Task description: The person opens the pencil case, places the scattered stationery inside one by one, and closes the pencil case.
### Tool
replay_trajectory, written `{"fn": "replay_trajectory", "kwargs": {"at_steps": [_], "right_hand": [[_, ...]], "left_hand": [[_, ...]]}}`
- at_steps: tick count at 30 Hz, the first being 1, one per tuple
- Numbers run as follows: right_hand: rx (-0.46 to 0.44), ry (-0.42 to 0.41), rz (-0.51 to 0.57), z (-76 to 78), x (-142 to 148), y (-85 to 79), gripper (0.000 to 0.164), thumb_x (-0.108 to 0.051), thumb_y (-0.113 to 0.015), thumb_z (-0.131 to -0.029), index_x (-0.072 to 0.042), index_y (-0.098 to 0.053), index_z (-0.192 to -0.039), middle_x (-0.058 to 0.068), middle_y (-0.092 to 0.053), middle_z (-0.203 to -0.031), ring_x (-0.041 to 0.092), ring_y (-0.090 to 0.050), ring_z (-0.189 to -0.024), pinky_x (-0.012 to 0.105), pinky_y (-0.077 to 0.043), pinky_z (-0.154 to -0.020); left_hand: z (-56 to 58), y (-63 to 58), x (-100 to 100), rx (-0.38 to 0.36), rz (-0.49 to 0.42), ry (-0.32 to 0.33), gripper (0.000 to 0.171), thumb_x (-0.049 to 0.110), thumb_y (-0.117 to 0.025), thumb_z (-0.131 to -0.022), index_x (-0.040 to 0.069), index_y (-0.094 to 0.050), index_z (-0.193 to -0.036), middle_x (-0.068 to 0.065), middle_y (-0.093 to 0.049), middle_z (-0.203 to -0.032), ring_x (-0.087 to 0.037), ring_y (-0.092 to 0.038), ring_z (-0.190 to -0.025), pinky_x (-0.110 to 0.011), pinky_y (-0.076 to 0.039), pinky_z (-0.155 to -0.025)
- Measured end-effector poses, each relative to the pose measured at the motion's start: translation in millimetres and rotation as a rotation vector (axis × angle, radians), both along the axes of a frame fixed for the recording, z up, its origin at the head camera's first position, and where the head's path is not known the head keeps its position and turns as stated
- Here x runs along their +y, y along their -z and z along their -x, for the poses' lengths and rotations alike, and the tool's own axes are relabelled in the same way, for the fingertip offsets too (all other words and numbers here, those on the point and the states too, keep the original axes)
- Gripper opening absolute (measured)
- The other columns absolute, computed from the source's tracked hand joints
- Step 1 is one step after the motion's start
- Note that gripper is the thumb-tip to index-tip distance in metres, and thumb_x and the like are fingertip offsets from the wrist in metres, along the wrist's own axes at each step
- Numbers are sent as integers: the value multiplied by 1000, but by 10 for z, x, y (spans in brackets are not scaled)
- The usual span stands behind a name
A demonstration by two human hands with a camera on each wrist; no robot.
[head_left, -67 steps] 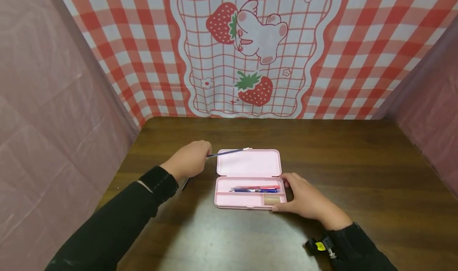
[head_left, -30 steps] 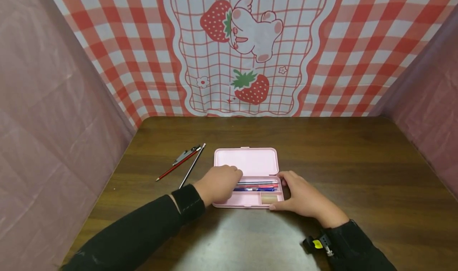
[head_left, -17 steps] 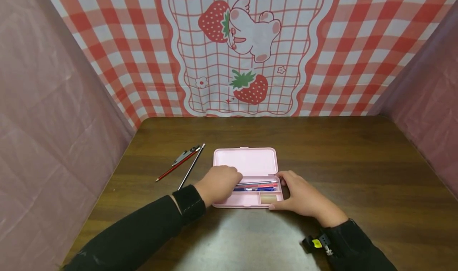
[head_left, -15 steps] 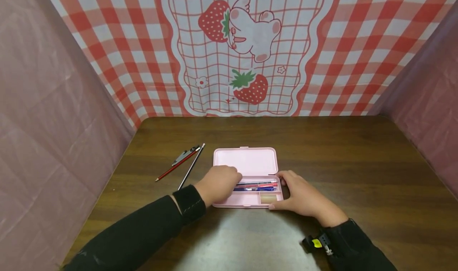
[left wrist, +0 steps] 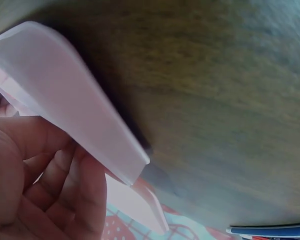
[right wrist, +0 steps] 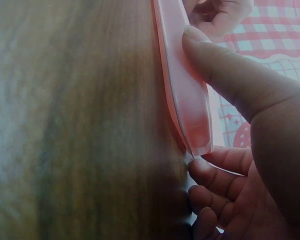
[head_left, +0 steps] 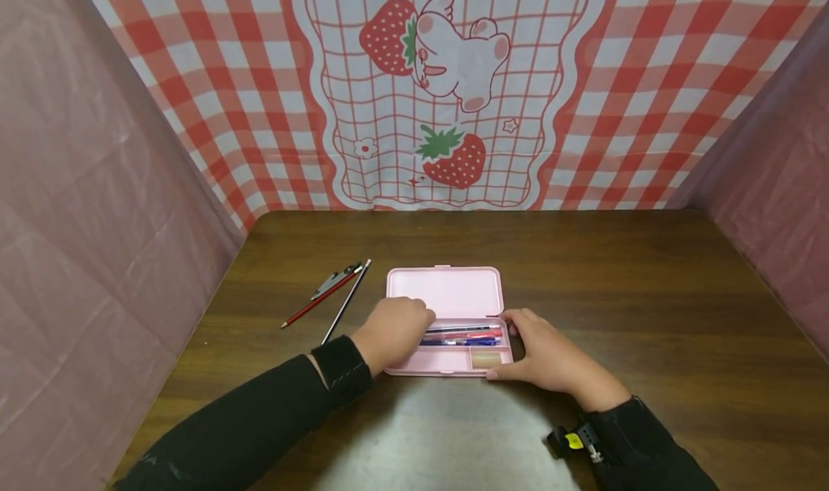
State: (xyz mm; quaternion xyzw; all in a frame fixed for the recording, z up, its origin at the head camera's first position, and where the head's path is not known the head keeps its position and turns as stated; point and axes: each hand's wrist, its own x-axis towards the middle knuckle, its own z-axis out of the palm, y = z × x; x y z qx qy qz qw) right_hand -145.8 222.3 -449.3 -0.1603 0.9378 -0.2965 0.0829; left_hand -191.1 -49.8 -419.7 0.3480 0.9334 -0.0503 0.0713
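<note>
A pink pencil case (head_left: 424, 365) lies on the table with its lid (head_left: 447, 289) laid back. Its long upper compartment holds a dark pencil (head_left: 463, 328), a pinkish-red pen (head_left: 488, 335) and a blue pen (head_left: 479, 343). My left hand (head_left: 391, 332) reaches over the case's left end, fingers bent down at the pencil's left end. Its fingertips are hidden, so I cannot tell whether they pinch anything. My right hand (head_left: 550, 358) grips the right end of the case, thumb (right wrist: 215, 65) on the near side and fingers round the far corner.
Left of the case lie a grey metal compass (head_left: 333, 282), a red pencil (head_left: 317, 302) and a black-and-silver pencil (head_left: 346, 304). A tan piece (head_left: 486, 360) fills the small front compartment. A checked strawberry cloth (head_left: 259, 80) hangs behind the table.
My left hand has brought the dark pencil from above the lid down into the upper compartment, then shifted slightly left. My right hand has kept its hold on the case.
</note>
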Motion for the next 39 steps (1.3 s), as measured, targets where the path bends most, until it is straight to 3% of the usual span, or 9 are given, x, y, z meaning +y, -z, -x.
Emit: {"fn": "replay_trajectory", "kwargs": {"at_steps": [7,14,18,22,29,35,39], "right_hand": [[-7,5,-1,-2,-2,-15,99,-67,-87,-69,-3,-52,-136,11,-57,-123,29,-54,-112,54,-46,-97],[6,-3,-4,0,3,2,99,-68,-86,-69,-3,-53,-135,11,-57,-122,27,-54,-110,53,-47,-96],[7,-2,-2,1,11,14,98,-68,-86,-69,-4,-52,-135,11,-57,-121,27,-54,-109,52,-47,-95],[0,5,-8,0,8,19,99,-68,-86,-69,-4,-52,-136,11,-56,-123,27,-54,-110,52,-47,-97],[-18,5,-3,-5,-1,9,98,-65,-86,-70,-3,-51,-137,13,-56,-125,29,-54,-111,54,-46,-98],[-20,4,-3,-4,-16,-1,99,-65,-86,-71,-3,-50,-138,13,-56,-126,28,-53,-112,54,-46,-99],[-20,4,-3,-6,-21,-10,98,-65,-87,-71,-3,-50,-138,13,-56,-126,29,-53,-111,54,-47,-97]], "left_hand": [[7,16,-6,32,-3,11,19,21,-73,-97,15,-77,-114,-1,-72,-95,-19,-67,-87,-39,-57,-84],[51,-69,-107,123,-44,-1,11,17,-65,-99,14,-76,-102,-2,-70,-87,-19,-66,-77,-38,-58,-69],[157,-195,-237,149,-107,-73,13,20,-65,-98,13,-75,-98,-2,-69,-86,-18,-64,-73,-37,-55,-64],[279,-338,-426,176,-163,-164,15,22,-66,-96,12,-76,-98,-2,-70,-87,-19,-64,-75,-39,-57,-69],[475,-520,-830,227,-250,-256,12,19,-68,-94,8,-71,-90,-5,-63,-82,-25,-64,-78,-45,-56,-70],[532,-548,-1092,203,-224,-324,20,21,-70,-93,4,-70,-104,-10,-64,-94,-30,-64,-90,-49,-56,-79],[554,-470,-1205,183,-210,-340,19,18,-69,-91,3,-69,-103,-11,-64,-95,-31,-65,-89,-51,-55,-78]]}}
